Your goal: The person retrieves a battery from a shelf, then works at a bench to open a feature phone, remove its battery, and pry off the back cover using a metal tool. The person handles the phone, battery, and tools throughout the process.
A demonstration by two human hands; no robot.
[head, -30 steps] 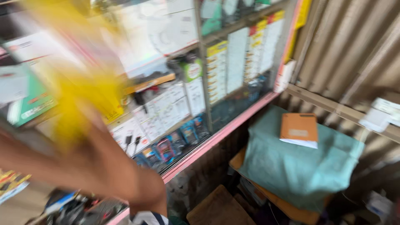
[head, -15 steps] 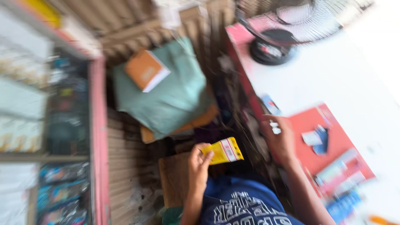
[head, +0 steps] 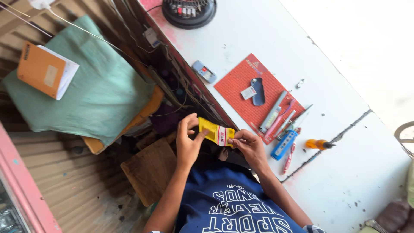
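Both hands meet just off the near edge of the white table (head: pixel 267 39), above the lap, and share one small yellow packet (head: pixel 215 132). The left hand (head: pixel 188 142) pinches the packet's left end, thumb on the near side and fingers curled over the far side. The right hand (head: pixel 248 144) pinches the right end, where a white label with a red stripe crosses the yellow. Each grip is pressed together on the packet, which hangs flat and level between them, clear of the table and touching nothing else. Holding it by both ends like this keeps the face turned up toward the eyes.

On the table, just beyond the right hand, lies a red mat (head: pixel 254 92) set at a slant. A dark blue flat piece (head: pixel 258 91) and a small white tag (head: pixel 248 92) rest near the mat's middle, and a row of slim tools (head: pixel 279 115) lies along its right edge, close to hand. A blue oblong tool (head: pixel 284 144) sits at the mat's near corner, and an orange-handled screwdriver (head: pixel 318 144) lies just right of it on the bare top. A small grey box (head: pixel 204 71) sits near the table's left edge, and a black round fan base (head: pixel 189 11) stands at the far end.

Left of the table, an orange notebook (head: pixel 42 70) lies on a green cloth (head: pixel 99 95) draped over a stool.
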